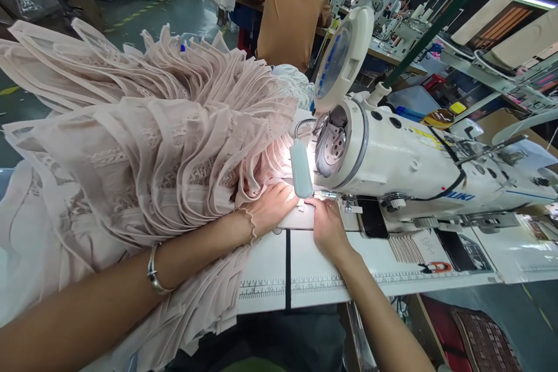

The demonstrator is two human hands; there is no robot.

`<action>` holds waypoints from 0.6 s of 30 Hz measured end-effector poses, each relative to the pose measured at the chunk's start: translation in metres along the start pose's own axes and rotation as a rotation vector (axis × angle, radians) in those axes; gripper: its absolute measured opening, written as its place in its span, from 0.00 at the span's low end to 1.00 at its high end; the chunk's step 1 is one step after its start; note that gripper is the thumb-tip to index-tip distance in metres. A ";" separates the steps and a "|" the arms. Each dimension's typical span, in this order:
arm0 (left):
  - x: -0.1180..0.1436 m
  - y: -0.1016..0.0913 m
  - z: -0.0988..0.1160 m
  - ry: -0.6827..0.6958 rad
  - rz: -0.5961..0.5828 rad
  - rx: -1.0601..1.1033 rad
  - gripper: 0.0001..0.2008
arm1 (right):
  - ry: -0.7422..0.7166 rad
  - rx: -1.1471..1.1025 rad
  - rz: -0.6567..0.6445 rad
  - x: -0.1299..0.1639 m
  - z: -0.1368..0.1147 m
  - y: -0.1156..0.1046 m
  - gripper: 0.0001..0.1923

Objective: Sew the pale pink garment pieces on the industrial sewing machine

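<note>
A large heap of pale pink lace garment pieces (165,157) covers the left side of the white sewing table. My left hand (274,208) lies at the heap's right edge, its fingers closed on pink fabric beside the needle area. My right hand (328,228) is just right of it, fingers curled and thumb pointing toward the left fingertips; what it pinches is hidden. A small white piece (300,207) shows between the hands. Above them is the head of a white sewing machine (392,151), with a grey-green oblong attachment (301,168) partly covering the lit needle area.
A ruler strip (305,286) runs along the table's front edge. Orange-handled snips (437,267) and a dark phone-like object (462,249) lie at right. A round magnifier-like part (342,61) stands above the machine head. Beyond sits a co-worker in a brown shirt (285,9).
</note>
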State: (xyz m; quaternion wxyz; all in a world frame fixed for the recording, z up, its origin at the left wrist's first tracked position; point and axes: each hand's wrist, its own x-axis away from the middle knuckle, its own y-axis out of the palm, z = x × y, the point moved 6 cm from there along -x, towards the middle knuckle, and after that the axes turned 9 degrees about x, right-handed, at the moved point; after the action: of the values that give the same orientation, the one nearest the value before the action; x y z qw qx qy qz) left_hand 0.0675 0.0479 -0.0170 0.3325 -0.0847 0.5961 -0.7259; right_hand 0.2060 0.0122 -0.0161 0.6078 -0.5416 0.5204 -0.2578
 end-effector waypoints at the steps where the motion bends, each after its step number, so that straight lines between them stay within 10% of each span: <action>1: 0.000 -0.001 -0.002 -0.032 0.000 -0.006 0.11 | 0.015 0.011 -0.003 0.000 0.000 0.000 0.23; 18: 0.011 -0.015 0.023 0.160 -0.042 -0.118 0.15 | -0.167 0.198 0.129 0.000 -0.027 -0.010 0.13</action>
State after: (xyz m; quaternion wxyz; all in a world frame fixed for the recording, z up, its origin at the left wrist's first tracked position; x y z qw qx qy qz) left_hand 0.0650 0.0240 0.0002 0.2629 -0.0584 0.6606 -0.7008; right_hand 0.1840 -0.0017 -0.0031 0.7149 -0.4639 0.4737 -0.2222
